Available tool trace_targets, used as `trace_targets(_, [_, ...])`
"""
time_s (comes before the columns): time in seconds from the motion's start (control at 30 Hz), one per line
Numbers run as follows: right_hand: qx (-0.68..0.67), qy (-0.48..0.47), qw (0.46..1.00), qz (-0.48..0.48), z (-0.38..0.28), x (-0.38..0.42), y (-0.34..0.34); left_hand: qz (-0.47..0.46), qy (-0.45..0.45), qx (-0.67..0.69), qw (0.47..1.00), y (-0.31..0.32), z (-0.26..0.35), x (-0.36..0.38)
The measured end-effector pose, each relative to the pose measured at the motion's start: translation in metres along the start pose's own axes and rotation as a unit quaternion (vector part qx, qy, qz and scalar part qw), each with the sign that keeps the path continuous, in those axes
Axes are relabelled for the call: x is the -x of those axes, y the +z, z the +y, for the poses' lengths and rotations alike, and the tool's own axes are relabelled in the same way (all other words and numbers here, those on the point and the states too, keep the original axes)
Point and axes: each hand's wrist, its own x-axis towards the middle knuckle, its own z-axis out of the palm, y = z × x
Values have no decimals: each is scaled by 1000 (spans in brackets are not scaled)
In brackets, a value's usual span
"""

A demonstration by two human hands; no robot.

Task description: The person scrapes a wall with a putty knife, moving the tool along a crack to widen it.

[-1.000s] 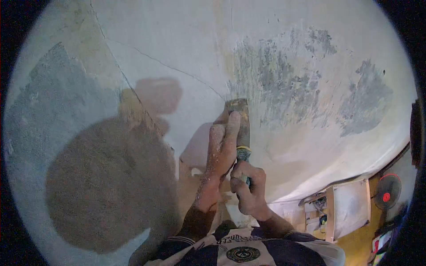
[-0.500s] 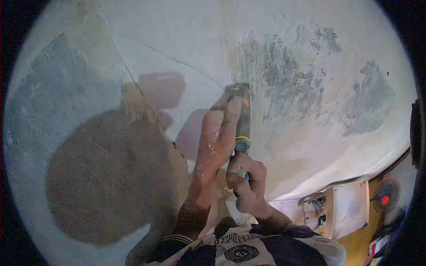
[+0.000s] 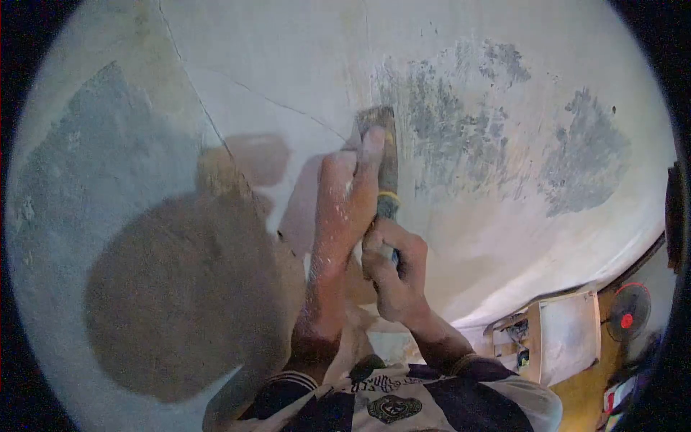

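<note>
A scraper (image 3: 389,165) with a wide, worn metal blade lies against the wall (image 3: 302,57), its blade edge pointing up. My right hand (image 3: 397,270) is wrapped around its dark blue-green handle, just below a yellow band. Higher up, my left hand (image 3: 342,201), dusted with white specks, is closed at the blade, one finger pressed along its face near the tip. The underside of that grip is hidden. Right of the blade the pale coating is scraped, and a grey patch (image 3: 461,122) shows through. A thin crack runs from the blade toward the upper left.
Another grey patch (image 3: 586,158) lies farther right, and a large one (image 3: 93,137) at left. Shadows of my head and hands fall on the wall. At lower right stand a light wooden cabinet (image 3: 568,335) and a fan (image 3: 628,317) with a red hub.
Both hands and the scraper have moved up the wall and slightly left, with the same hold. The view has shifted a little.
</note>
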Motion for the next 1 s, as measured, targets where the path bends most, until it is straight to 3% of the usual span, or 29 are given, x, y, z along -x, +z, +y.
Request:
trace_targets(0.13, [-47,10,999,-6,-3,15,-6,-59,-88,-18,994,-5,2,1])
trace_targets(0.2, [-41,32,999,-17,-8,14,-10,-30,-1,-79,996,1,-17,-2])
trace_targets(0.23, [-28,-5,1000,-8,-6,7,-6,6,113,-137,984,0,-29,-3])
trace_targets(0.3, [-3,-70,997,14,-1,-8,4,28,168,-158,973,-1,-33,5])
trace_targets(0.4, [-57,47,997,-12,-15,9,-9,-36,-2,-72,997,-5,-21,-7])
trace_targets(0.47, [-98,21,995,2,-13,10,-7,-157,-151,-38,975,-4,-9,-17])
trace_targets(0.5, [-82,14,996,-16,-18,7,-7,31,-22,-105,994,3,-2,-8])
trace_targets(0.63, [-38,-13,999,-16,-18,7,1,-21,-16,30,999,-12,6,-18])
trace_targets(0.77, [-35,-4,999,-8,-2,13,-3,1,29,-21,999,-9,-9,-3])
trace_targets(0.87, [-37,-24,999,-14,2,12,-6,-16,-33,40,999,-6,-9,4])
trace_targets(1.0, [-72,-10,997,-19,-3,11,-6,-88,-178,327,924,6,-9,8])
